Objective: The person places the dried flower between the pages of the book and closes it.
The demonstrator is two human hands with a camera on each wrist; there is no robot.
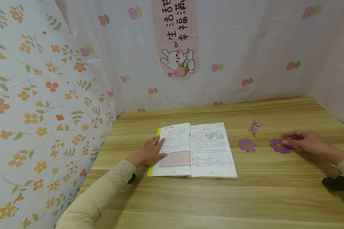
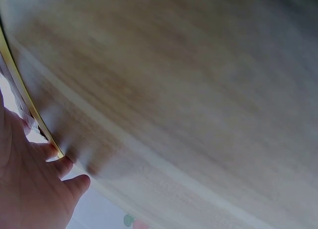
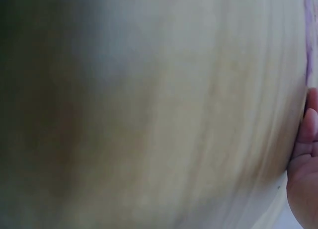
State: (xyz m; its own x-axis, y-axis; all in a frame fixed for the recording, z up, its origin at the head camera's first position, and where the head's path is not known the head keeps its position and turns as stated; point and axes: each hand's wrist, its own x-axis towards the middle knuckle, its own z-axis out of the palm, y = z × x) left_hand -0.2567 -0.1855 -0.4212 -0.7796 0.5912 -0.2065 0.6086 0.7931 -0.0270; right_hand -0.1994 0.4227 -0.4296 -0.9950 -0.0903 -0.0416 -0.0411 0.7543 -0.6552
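An open book (image 1: 207, 152) with printed pages and a yellow cover edge lies on the wooden table. My left hand (image 1: 151, 151) rests on its left page with fingers spread; the left wrist view shows that hand (image 2: 37, 179) along the yellow edge. To the right of the book, my right hand (image 1: 302, 140) pinches the right edge of a flat purple flower (image 1: 280, 146) with a yellow centre, fingers curled. The right wrist view catches the fingertips close to a purple petal (image 3: 309, 40). A second purple flower (image 1: 247, 145) lies between the book and that hand.
A sprig of small pink blossoms (image 1: 255, 126) lies behind the purple flowers. The wooden table (image 1: 195, 203) meets a patterned white curtain (image 1: 235, 76) at the back and a floral curtain (image 1: 43, 105) on the left. Dark straps (image 1: 335, 183) show near the right wrist.
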